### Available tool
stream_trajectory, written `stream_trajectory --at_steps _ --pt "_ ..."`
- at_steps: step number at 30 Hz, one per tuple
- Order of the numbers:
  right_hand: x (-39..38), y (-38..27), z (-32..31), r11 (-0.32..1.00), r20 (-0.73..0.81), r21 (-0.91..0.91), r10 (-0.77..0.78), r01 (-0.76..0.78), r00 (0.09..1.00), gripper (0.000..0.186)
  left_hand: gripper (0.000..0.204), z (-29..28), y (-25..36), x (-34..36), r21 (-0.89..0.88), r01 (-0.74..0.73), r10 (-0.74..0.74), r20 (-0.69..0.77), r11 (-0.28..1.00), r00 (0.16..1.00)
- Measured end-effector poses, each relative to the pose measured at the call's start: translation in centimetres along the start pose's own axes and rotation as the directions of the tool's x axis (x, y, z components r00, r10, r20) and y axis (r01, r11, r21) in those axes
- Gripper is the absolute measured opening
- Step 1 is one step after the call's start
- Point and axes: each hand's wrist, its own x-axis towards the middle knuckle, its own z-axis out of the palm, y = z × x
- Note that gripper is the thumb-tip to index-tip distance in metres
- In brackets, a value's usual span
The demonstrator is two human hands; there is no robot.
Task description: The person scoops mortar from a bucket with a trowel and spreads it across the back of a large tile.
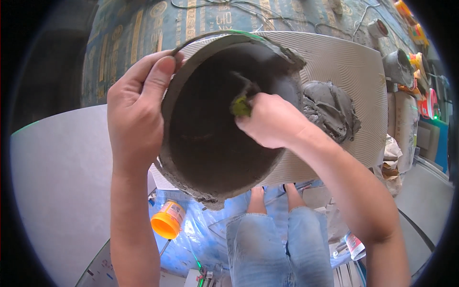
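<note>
A dark bucket [184, 181], its rim crusted with grey mortar, is tilted so that its mouth faces me. My left hand [139, 103] is closed on the left side of its rim, the thumb near the end of the curved bail handle [203, 35]. Inside the mouth, my right hand [270, 119] grips the yellow-green handle of a trowel [241, 106]; its blade is hard to make out in the dark. Just right of the bucket, a heap of wet grey mortar [331, 111] lies on the ridged back of a large tile [351, 62].
An orange bucket [167, 220] lies on blue plastic sheeting [205, 225] below. Another large pale panel [62, 182] stands at left. At the right are a grey bucket [398, 68], a crumpled paper bag [389, 167] and several colourful containers. Cables [239, 4] cross the printed floor covering beyond.
</note>
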Motion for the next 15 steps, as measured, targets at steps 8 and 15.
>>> stream_trajectory --at_steps 8,15 --pt "-3.8 0.9 7.8 0.726 -0.011 -0.616 -0.395 0.305 0.919 0.049 0.027 0.9 1.4 0.5 -0.001 -0.047 0.047 0.139 0.999 0.989" --pt "-4.5 2.7 6.5 0.698 0.118 -0.653 -0.29 0.294 0.95 0.047 0.028 1.4 1.5 0.7 0.078 -0.053 0.039 0.165 0.996 0.986"
